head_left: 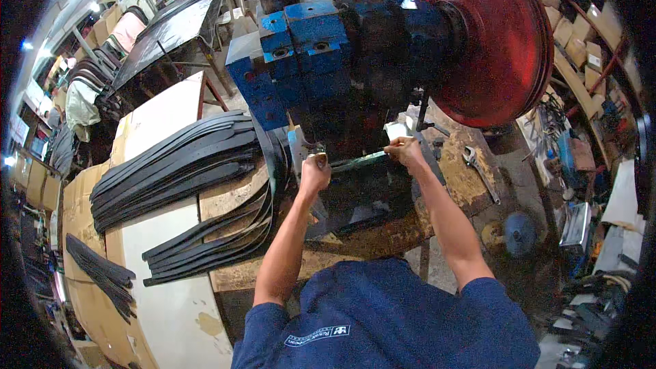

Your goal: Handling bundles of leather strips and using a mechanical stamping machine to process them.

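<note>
At the front of a blue press [294,61], both my hands reach into the dark space below its head. My left hand [316,172] is closed at the left side of this opening; whatever its fingers hold is too small to make out. My right hand [406,152] is closed in a pinch on the opening's right side, at the end of a thin pale edge [367,160] that runs between the hands. Whether that edge is gripped or belongs to the machine, I cannot tell. Close to my left forearm, long black strips [212,229] lie fanned out.
A large red flywheel [499,41] juts from the press's right. A bigger pile of black strips [174,164] and a small bundle [102,273] lie on the left boards. An adjustable wrench [482,174] rests on the worn wooden bench [454,191]. Farther back stands a dark table [171,34].
</note>
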Tool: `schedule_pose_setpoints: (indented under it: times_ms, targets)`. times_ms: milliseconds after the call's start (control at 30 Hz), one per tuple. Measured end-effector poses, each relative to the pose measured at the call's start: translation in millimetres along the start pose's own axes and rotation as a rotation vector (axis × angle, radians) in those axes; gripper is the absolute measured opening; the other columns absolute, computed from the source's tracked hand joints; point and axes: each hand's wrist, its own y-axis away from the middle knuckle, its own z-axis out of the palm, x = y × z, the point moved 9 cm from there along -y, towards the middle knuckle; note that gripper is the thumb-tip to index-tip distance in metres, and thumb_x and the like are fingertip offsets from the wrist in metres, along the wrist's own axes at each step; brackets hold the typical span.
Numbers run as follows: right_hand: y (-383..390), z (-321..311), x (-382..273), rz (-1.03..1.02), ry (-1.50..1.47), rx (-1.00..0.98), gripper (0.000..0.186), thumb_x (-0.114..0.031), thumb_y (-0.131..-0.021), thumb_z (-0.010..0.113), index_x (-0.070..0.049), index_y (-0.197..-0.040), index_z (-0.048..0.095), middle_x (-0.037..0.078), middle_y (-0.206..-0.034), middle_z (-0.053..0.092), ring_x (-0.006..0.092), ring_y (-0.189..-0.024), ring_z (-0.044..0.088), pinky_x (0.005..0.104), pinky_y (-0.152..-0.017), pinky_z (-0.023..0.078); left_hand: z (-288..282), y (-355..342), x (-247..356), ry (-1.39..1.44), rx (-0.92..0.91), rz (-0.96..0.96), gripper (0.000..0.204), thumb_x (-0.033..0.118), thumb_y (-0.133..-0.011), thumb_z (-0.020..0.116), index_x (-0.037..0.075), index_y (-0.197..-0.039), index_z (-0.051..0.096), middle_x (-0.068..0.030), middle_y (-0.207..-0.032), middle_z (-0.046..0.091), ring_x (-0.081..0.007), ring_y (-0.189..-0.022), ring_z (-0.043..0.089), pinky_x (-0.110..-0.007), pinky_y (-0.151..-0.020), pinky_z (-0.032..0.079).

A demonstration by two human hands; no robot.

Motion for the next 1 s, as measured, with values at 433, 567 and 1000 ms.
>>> schedule_pose_setpoints:
  times_ms: [433,567,1000]
  targets:
    - [1,6,-6,0.029,0.010,-0.084,0.014,-0.006,-0.075,0.077,-0.001,-0.076,0.064,0.007,-0.067,0.064,0.0132,-0.055,0.058,0.0283,-0.049,0.043,33,-24,-53,-0.091,-0.368,-0.292,0.011,0.014,-0.082,0.063,0.006,-0.082,0.056,0.0005,-0.067,0.048,-0.0112,-0.067,0.045,-0.035,-0.055,0.038]
    - [-3,4,-2,-0.014,0.032,-0.053,0.014,-0.005,-0.075,0.077,-0.001,-0.077,0.064,0.007,-0.067,0.064,0.0129,-0.055,0.058,0.0264,-0.048,0.042,34,-21,-54,-0.291,-0.455,-0.257,0.033,0.026,-0.083,0.062,0.002,-0.107,0.062,-0.0218,-0.105,0.067,-0.0401,-0.100,0.063,-0.045,-0.080,0.051]
    - [-27,12,22,-0.148,0.088,-0.047,0.015,-0.004,-0.075,0.076,-0.002,-0.073,0.061,0.006,-0.063,0.061,0.0113,-0.054,0.056,0.0270,-0.046,0.041,20,-20,-44,-0.181,-0.284,-0.185,0.022,0.018,-0.077,0.065,0.000,-0.091,0.068,-0.0206,-0.083,0.068,-0.0389,-0.079,0.066,-0.044,-0.070,0.052]
